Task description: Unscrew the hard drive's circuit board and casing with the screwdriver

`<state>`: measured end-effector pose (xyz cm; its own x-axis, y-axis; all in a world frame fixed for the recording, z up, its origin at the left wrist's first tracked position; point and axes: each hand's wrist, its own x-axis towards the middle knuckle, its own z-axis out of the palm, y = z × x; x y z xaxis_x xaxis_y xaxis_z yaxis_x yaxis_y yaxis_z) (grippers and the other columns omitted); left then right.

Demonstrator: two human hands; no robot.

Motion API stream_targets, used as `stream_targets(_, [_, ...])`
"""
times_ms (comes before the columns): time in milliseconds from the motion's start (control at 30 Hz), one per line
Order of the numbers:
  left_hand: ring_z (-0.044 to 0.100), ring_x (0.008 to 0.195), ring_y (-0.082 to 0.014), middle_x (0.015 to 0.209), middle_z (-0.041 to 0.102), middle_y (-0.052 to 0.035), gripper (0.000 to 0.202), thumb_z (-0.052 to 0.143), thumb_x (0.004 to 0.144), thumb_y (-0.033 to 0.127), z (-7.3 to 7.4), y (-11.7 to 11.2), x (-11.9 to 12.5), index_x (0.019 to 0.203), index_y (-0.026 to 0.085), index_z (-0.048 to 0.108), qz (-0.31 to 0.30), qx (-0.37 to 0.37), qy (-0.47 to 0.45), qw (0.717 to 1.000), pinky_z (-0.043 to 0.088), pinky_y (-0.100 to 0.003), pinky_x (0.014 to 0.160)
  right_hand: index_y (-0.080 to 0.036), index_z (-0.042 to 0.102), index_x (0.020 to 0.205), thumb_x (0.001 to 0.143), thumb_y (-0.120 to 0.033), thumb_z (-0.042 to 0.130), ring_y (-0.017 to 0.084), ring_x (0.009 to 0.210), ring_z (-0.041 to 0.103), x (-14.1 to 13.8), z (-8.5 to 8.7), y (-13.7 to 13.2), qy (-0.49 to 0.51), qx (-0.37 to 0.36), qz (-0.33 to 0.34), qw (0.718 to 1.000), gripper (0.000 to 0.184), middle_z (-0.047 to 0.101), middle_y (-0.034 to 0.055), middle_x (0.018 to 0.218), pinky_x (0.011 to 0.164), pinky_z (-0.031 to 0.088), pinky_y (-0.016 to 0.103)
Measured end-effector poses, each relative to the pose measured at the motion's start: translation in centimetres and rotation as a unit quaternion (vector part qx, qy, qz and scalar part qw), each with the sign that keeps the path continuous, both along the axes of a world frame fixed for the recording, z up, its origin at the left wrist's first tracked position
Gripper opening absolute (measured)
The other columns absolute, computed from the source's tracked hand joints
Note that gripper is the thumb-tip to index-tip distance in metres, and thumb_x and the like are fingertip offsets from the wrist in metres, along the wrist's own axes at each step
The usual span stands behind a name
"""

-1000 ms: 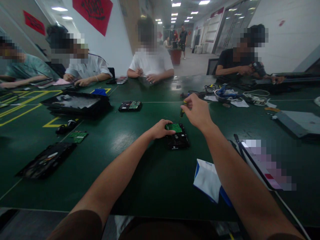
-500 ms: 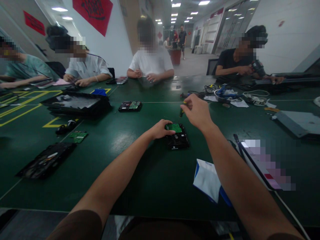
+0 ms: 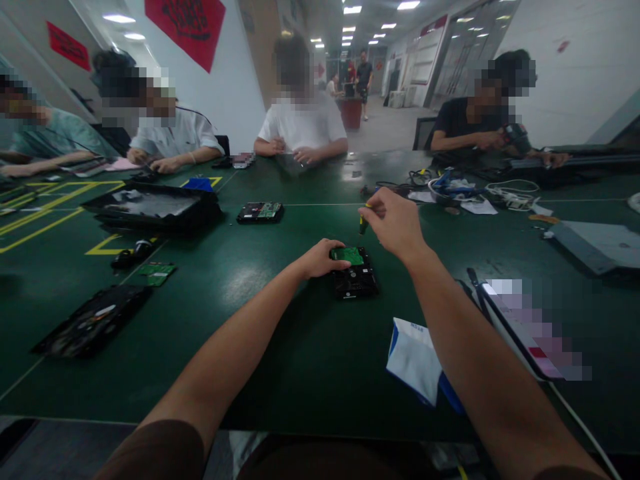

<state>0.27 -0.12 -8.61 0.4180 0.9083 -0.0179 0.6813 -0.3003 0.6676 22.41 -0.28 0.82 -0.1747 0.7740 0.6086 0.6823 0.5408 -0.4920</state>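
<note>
A black hard drive lies flat on the green table, its green circuit board facing up at the far end. My left hand grips the drive's left side, with the thumb over the board and the fingers around the far edge. Above the drive's far right corner, my right hand pinches a small screwdriver with a dark and yellow handle. The screwdriver points down; its thin tip is too faint to tell whether it touches the drive.
Another hard drive lies farther back. To the left are a stack of black trays, a loose circuit board and a black casing. A white-blue packet and a tablet-like device flank my right forearm. Several people sit across the table.
The screwdriver's handle has turned slightly in my right fingers. My left hand and the hard drive stay in place.
</note>
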Motion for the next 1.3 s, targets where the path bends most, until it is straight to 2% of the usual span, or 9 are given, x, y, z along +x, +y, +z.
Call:
stream_targets(100, [0.063, 0.109, -0.0289, 0.14, 0.057, -0.0151, 0.076, 0.077, 0.08, 0.055, 0.15, -0.14, 0.04, 0.143, 0.018, 0.058, 0.002, -0.006, -0.001, 1.0, 0.051, -0.041, 0.094, -0.024, 0.06, 0.096, 0.091, -0.029, 0.064, 0.024, 0.088, 0.066, -0.1, 0.01, -0.09, -0.015, 0.015, 0.003, 1.0, 0.008, 0.07, 0.0078, 0.097, 0.082, 0.052, 0.042])
stream_targets(233, [0.063, 0.107, -0.0292, 0.139, 0.058, -0.0154, 0.076, 0.077, 0.08, 0.055, 0.3, -0.29, 0.05, 0.143, 0.017, 0.058, 0.006, -0.012, -0.003, 1.0, 0.051, -0.041, 0.093, -0.023, 0.058, 0.1, 0.087, -0.023, 0.066, 0.025, 0.089, 0.066, -0.01, -0.29, 0.13, -0.001, 0.006, -0.021, 1.0, 0.014, 0.07, 0.0091, 0.099, 0.082, 0.052, 0.043])
stream_targets(400, [0.063, 0.107, -0.0291, 0.139, 0.056, -0.0163, 0.078, 0.077, 0.08, 0.056, 0.12, -0.14, 0.01, 0.144, 0.016, 0.057, 0.003, -0.005, -0.001, 1.0, 0.051, -0.041, 0.093, -0.024, 0.058, 0.096, 0.088, -0.029, 0.069, 0.024, 0.088, 0.067, 0.13, -0.35, 0.19, 0.007, -0.002, -0.007, 1.0, 0.015, 0.07, 0.0074, 0.097, 0.079, 0.053, 0.041])
stream_targets(533, [0.062, 0.108, -0.0287, 0.137, 0.057, -0.0157, 0.078, 0.077, 0.079, 0.056, -0.15, 0.13, -0.04, 0.143, 0.017, 0.058, 0.0, -0.001, -0.001, 1.0, 0.05, -0.042, 0.094, -0.024, 0.059, 0.094, 0.09, -0.03, 0.065, 0.023, 0.086, 0.067, 0.04, -0.18, 0.04, -0.001, 0.01, 0.009, 1.0, 0.01, 0.07, 0.0065, 0.094, 0.08, 0.053, 0.041])
stream_targets(700, [0.062, 0.109, -0.0292, 0.137, 0.058, -0.0161, 0.077, 0.077, 0.079, 0.056, -0.18, 0.07, -0.03, 0.142, 0.016, 0.059, 0.0, 0.005, -0.008, 1.0, 0.05, -0.042, 0.094, -0.023, 0.06, 0.096, 0.088, -0.023, 0.063, 0.024, 0.087, 0.067, 0.05, -0.38, 0.29, 0.01, 0.011, -0.013, 1.0, 0.009, 0.071, 0.0081, 0.098, 0.081, 0.053, 0.042])
stream_targets(900, [0.06, 0.115, -0.0311, 0.137, 0.057, -0.0153, 0.077, 0.077, 0.079, 0.056, -0.09, -0.11, 0.03, 0.143, 0.017, 0.058, 0.005, 0.002, 0.004, 1.0, 0.049, -0.042, 0.099, -0.023, 0.062, 0.093, 0.09, -0.029, 0.064, 0.024, 0.086, 0.067, 0.2, -0.24, 0.27, 0.002, 0.011, -0.022, 1.0, 0.007, 0.071, 0.0076, 0.095, 0.08, 0.052, 0.043])
stream_targets(1067, [0.059, 0.118, -0.0308, 0.14, 0.055, -0.0156, 0.078, 0.075, 0.08, 0.058, -0.03, -0.1, -0.04, 0.144, 0.017, 0.057, -0.002, 0.003, 0.006, 1.0, 0.049, -0.042, 0.101, -0.023, 0.064, 0.098, 0.089, -0.026, 0.063, 0.025, 0.09, 0.066, 0.16, -0.14, 0.15, -0.018, 0.026, -0.019, 0.999, 0.01, 0.07, 0.0093, 0.1, 0.082, 0.052, 0.042])
stream_targets(1200, [0.058, 0.119, -0.0316, 0.141, 0.054, -0.0157, 0.079, 0.075, 0.08, 0.059, 0.21, -0.17, -0.05, 0.145, 0.018, 0.056, 0.0, -0.006, 0.009, 1.0, 0.049, -0.043, 0.1, -0.023, 0.06, 0.097, 0.088, -0.025, 0.065, 0.024, 0.088, 0.067, 0.14, -0.27, 0.16, 0.008, 0.003, -0.039, 0.999, 0.011, 0.071, 0.0089, 0.097, 0.081, 0.053, 0.042])
stream_targets(1300, [0.059, 0.118, -0.0317, 0.141, 0.054, -0.0152, 0.079, 0.075, 0.079, 0.057, 0.27, -0.18, -0.04, 0.145, 0.019, 0.056, 0.001, -0.005, 0.007, 1.0, 0.049, -0.043, 0.1, -0.024, 0.06, 0.096, 0.09, -0.028, 0.064, 0.024, 0.087, 0.067, 0.11, -0.23, 0.09, 0.014, -0.004, -0.027, 1.0, 0.008, 0.071, 0.0077, 0.095, 0.082, 0.053, 0.042])
